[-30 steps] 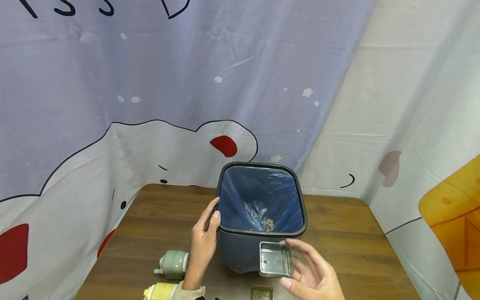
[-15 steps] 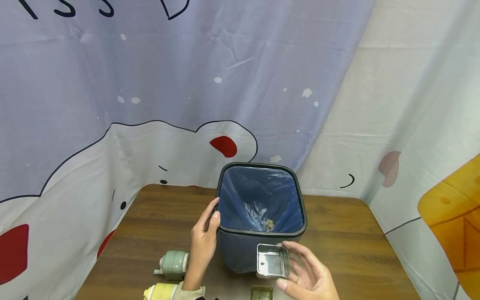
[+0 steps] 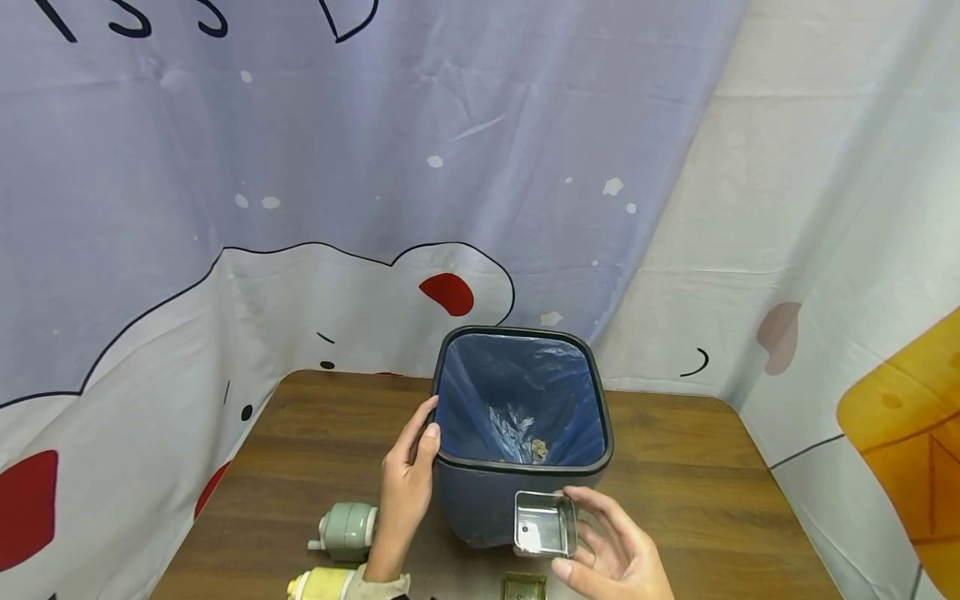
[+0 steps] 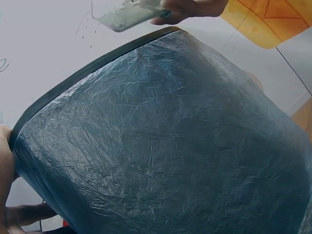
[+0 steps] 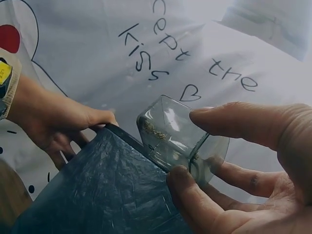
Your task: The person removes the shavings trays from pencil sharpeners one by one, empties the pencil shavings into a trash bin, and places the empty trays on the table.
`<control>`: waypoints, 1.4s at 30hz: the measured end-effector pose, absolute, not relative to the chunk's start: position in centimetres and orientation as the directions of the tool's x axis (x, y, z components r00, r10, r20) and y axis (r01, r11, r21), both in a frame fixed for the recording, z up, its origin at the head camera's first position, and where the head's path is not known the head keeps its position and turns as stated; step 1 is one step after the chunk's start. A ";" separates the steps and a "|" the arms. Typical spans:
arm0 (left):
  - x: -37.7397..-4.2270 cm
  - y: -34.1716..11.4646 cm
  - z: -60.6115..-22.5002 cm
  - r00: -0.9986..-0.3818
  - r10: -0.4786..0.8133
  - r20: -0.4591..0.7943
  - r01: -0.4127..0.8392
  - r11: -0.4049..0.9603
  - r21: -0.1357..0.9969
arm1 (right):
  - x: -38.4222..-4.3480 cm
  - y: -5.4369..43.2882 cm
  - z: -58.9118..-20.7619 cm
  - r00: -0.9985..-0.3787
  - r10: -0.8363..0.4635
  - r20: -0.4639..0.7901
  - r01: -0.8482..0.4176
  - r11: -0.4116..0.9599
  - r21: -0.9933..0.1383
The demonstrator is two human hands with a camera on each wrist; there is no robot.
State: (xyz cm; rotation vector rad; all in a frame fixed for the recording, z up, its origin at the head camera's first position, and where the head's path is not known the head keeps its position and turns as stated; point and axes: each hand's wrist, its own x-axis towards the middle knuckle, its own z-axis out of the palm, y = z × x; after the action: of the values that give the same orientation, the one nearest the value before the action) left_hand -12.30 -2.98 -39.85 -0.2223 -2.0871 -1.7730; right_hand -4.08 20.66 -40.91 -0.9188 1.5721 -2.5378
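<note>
A dark trash bin (image 3: 480, 508) lined with a blue plastic bag (image 3: 480, 400) stands on the table, with a small tan clump at its bottom. My left hand (image 3: 407, 483) grips the bin's left rim. At the near side of the bin, my right hand (image 3: 618, 546) holds a small clear plastic box (image 3: 546, 525) by its right end, its open side showing in the head view. In the right wrist view, tan crumbs cling inside the box (image 5: 165, 134), which is tilted by the bin's rim. Small dark specks show near the box (image 4: 122, 17) in the left wrist view.
A pale green cylinder (image 3: 347, 531) with a white nozzle lies left of my left wrist, and a yellow one (image 3: 321, 583) lies nearer. A small olive-green box (image 3: 524, 586) sits at the bottom edge. Printed curtains (image 3: 337, 150) hang behind the wooden table (image 3: 675, 450).
My right hand has moved slightly left and down with the clear box, mostly in the first half second. The left hand and the bin have stayed in place.
</note>
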 end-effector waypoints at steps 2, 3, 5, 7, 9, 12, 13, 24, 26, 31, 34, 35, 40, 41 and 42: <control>-12.3 -3.0 -39.9 -0.912 -0.128 0.391 0.365 0.186 0.912 | -4.1 20.6 -41.1 -0.827 -0.313 0.467 -0.277 -0.495 -0.824; -12.3 -3.0 -39.9 -0.912 -0.127 0.389 0.363 0.187 0.913 | -4.1 20.6 -41.2 -0.829 -0.314 0.462 -0.273 -0.495 -0.825; -12.3 -3.1 -39.9 -0.913 -0.128 0.387 0.361 0.190 0.913 | -4.1 20.6 -41.4 -0.839 -0.315 0.443 -0.258 -0.487 -0.834; -12.2 -3.1 -39.9 -0.914 -0.131 0.385 0.357 0.196 0.913 | -4.1 20.5 -41.6 -0.851 -0.314 0.421 -0.245 -0.471 -0.847; -12.2 -3.1 -39.9 -0.914 -0.133 0.384 0.354 0.200 0.914 | -4.1 20.5 -41.9 -0.861 -0.316 0.398 -0.229 -0.458 -0.859; -12.2 -3.1 -39.8 -0.914 -0.136 0.381 0.350 0.206 0.914 | -4.2 20.4 -42.6 -0.856 -0.328 0.399 -0.230 -0.448 -0.864; -12.2 -3.1 -39.8 -0.914 -0.138 0.381 0.350 0.207 0.914 | -4.3 20.3 -42.9 -0.853 -0.334 0.401 -0.229 -0.452 -0.862; -12.4 -3.1 -39.9 -0.907 -0.134 0.399 0.371 0.194 0.908 | -5.1 19.9 -46.1 -0.784 -0.367 0.501 -0.283 -0.507 -0.814; -12.4 -3.1 -39.9 -0.906 -0.134 0.402 0.374 0.193 0.907 | -5.2 19.8 -46.4 -0.779 -0.368 0.507 -0.292 -0.503 -0.814; -12.4 -3.1 -40.0 -0.910 -0.126 0.395 0.371 0.181 0.911 | -5.3 20.0 -47.3 -0.767 -0.372 0.524 -0.304 -0.508 -0.806; -12.4 -3.1 -40.0 -0.909 -0.125 0.397 0.371 0.187 0.909 | -5.2 20.0 -47.8 -0.777 -0.367 0.512 -0.292 -0.510 -0.809; -12.4 -3.1 -39.9 -0.908 -0.125 0.399 0.372 0.192 0.908 | -5.2 20.1 -48.0 -0.782 -0.366 0.505 -0.283 -0.514 -0.810; -12.4 -3.0 -39.9 -0.908 -0.129 0.399 0.370 0.202 0.907 | -5.1 20.2 -48.9 -0.797 -0.360 0.485 -0.249 -0.536 -0.807; -12.4 -3.0 -39.8 -0.908 -0.130 0.397 0.368 0.202 0.908 | -5.1 20.2 -49.1 -0.796 -0.359 0.488 -0.246 -0.545 -0.802; -12.4 -3.0 -39.8 -0.909 -0.130 0.396 0.367 0.202 0.908 | -5.1 20.2 -49.3 -0.793 -0.360 0.491 -0.245 -0.548 -0.799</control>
State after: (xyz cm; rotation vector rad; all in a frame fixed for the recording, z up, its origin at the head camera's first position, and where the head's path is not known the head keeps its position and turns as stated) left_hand -12.35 -2.97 -39.84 -0.2206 -2.0975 -1.7531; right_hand -5.12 20.22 -49.29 -0.9820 1.4565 -2.5196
